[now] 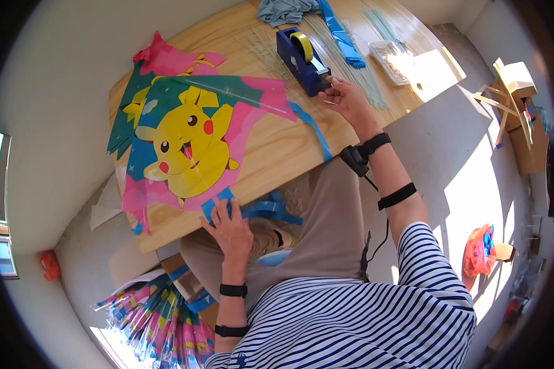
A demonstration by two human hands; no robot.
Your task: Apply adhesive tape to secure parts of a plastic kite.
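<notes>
A printed Pikachu kite sail (pixel 191 157) in yellow, pink and teal lies flat on the wooden table. My left hand (pixel 231 230) holds a blue plastic strip (pixel 218 203) down against the sail's lower edge at the table's near side. My right hand (pixel 346 101) is at the cutter end of a dark blue tape dispenser (pixel 298 62), thumb and fingers drawn together. A yellow-cored tape roll (pixel 301 46) sits in the dispenser. Whether a piece of clear tape is between my right fingers is too small to tell.
More kite sails (pixel 129 110) lie at the table's left. Thin rods (pixel 351 76), folded blue strips (pixel 344 39) and a clear plastic tray (pixel 390 60) are at the back. A loose blue strip (pixel 311 122) crosses the near edge. Wrapped kites (pixel 161 318) stand at lower left.
</notes>
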